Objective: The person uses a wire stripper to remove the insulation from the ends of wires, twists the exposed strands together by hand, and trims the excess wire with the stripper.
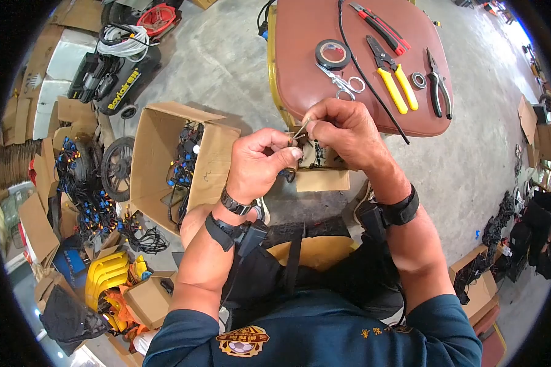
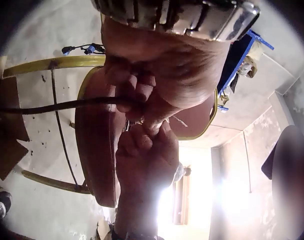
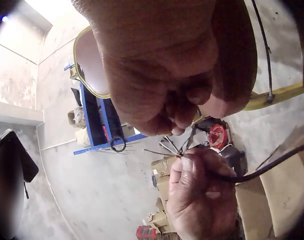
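Note:
In the head view, my left hand grips a black cable near its end, thumb and index finger pinching just behind the split. Several thin wires fan out beyond those fingertips in the right wrist view. Opposite, close to the left fingertips, my right hand has its thumb and index finger pinched on one thin wire. Both hands meet over a small open carton with dark parts inside. From the left hand the cable runs back past the palm in the left wrist view.
A brown padded seat ahead carries yellow-handled wire strippers, pliers, a red-and-black cutter, scissors, black tape, a metal ring and a black cable. A large carton of connectors stands left.

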Tool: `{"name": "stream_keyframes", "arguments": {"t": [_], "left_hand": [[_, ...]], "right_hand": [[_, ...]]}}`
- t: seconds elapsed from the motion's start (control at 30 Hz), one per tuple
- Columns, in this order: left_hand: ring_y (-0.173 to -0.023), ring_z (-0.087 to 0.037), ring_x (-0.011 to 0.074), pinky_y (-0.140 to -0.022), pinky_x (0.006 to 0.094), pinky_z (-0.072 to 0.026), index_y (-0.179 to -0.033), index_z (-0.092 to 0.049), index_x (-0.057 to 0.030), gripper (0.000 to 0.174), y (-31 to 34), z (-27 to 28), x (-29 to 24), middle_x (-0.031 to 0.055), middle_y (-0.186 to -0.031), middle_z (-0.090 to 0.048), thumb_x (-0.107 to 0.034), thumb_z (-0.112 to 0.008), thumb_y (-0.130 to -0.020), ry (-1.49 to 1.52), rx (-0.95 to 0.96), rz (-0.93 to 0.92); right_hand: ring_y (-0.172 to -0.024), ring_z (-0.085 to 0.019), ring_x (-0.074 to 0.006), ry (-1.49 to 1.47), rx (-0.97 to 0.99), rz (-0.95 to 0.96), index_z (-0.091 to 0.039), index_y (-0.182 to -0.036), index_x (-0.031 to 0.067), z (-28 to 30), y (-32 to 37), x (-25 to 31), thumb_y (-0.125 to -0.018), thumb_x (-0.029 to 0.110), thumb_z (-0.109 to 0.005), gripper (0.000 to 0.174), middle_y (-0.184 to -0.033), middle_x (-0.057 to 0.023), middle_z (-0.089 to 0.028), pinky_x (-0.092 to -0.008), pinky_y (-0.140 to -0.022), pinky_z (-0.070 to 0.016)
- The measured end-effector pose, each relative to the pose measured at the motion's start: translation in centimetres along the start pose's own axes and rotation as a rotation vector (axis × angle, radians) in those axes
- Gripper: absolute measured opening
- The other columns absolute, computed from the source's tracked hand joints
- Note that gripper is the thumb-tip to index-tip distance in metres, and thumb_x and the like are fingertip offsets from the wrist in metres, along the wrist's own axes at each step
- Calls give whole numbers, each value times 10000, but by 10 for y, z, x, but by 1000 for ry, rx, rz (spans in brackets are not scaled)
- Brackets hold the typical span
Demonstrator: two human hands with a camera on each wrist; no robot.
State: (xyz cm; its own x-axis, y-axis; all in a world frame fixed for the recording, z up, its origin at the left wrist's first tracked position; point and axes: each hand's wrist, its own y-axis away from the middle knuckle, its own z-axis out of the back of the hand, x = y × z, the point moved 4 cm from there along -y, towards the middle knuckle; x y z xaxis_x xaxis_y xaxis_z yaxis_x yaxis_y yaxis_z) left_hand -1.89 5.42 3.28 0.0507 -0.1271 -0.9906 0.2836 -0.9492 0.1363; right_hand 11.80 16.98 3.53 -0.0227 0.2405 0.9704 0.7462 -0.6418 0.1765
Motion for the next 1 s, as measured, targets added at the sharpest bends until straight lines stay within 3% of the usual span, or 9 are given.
{"name": "stream_keyframes", "arguments": {"t": [0.17,0.27,0.37,0.67,1.0], "left_hand": [[-672,-608,70,-604,224,-486,-900,-680,8,96,-2,2,9,27,-765,-674,-4,-739,-825,125,23,32],[-575,-516,47,-502,193,-386,-897,-656,-16,92,-2,2,11,39,-749,-667,-71,-719,-859,104,14,72],[-543,-495,39,-467,182,-347,-910,-658,-16,96,-2,1,11,42,-718,-658,-94,-704,-874,136,26,111],[-577,-558,73,-470,190,-379,-927,-660,-19,88,-3,0,18,67,-736,-670,-90,-691,-885,249,45,183],[-644,-550,40,-576,194,-441,-912,-680,-6,97,-3,0,16,-2,-752,-651,-18,-736,-834,4,-74,1]], "right_hand": [[-678,-538,-45,13,-14,-18,-667,-897,-26,0,1,1,-864,94,-656,125,-734,11,-616,-238,-600,-459],[-678,-537,-45,57,-37,25,-667,-896,-26,1,-1,-1,-865,96,-656,127,-733,11,-614,-238,-600,-459],[-677,-537,-44,40,-40,6,-666,-900,-28,0,-1,-1,-867,97,-656,129,-730,11,-612,-235,-600,-459],[-681,-533,-38,33,-34,17,-669,-914,-23,1,0,-2,-868,80,-659,114,-744,24,-609,-224,-598,-457],[-689,-520,-40,109,-60,10,-671,-930,-26,3,1,3,-874,97,-650,136,-747,25,-602,-229,-607,-451]]}}
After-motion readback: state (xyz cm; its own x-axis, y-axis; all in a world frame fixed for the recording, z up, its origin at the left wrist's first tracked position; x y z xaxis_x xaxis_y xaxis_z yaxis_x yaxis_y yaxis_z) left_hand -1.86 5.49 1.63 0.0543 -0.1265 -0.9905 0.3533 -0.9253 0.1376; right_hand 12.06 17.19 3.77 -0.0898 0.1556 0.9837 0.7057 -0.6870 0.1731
